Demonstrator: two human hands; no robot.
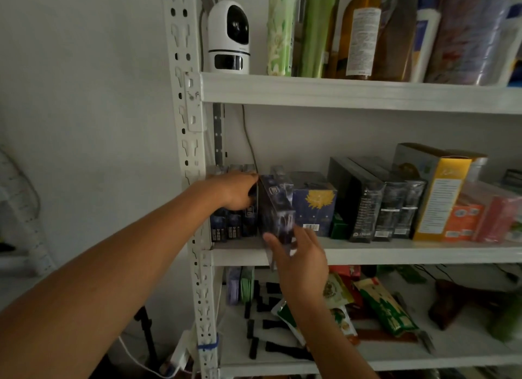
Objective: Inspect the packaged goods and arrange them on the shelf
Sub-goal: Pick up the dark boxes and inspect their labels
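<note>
Right hand [299, 261]: nearest, in front of the shelf's edge; thumb on the left face and fingers on the right face of the dark box [275, 206], clasping its near lower end
Lower shelf [423, 359]: beneath the hands; green and red snack packets [387, 308] lie in a loose heap, small black pieces [268, 325] scattered to their left
Dark box: at the left part of the middle shelf [409, 254], tilted, its near lower end sticking out past the front edge, its upper end leaning left
Left hand [237, 190]: reached in from the left, fingers curled round the box's upper left corner, gripping it
Row of dark boxes [231, 229]: upright at the shelf's far left end, just beside the post [192, 152], partly hidden by the left hand
Blue box [315, 209]: gold flower on its front, just right of the held box
Black boxes [370, 203]: several standing side by side, right of the blue one
Yellow box [440, 200]: taller, right of the black ones; orange pack [463, 223] and pink pack [500, 223] next to it
Upper shelf [339, 92]: white camera unit [229, 36] at its left end, then green rolls [293, 31] and an amber bottle [358, 34]
Wall [84, 96]: plain white, left of and behind the rack
</note>
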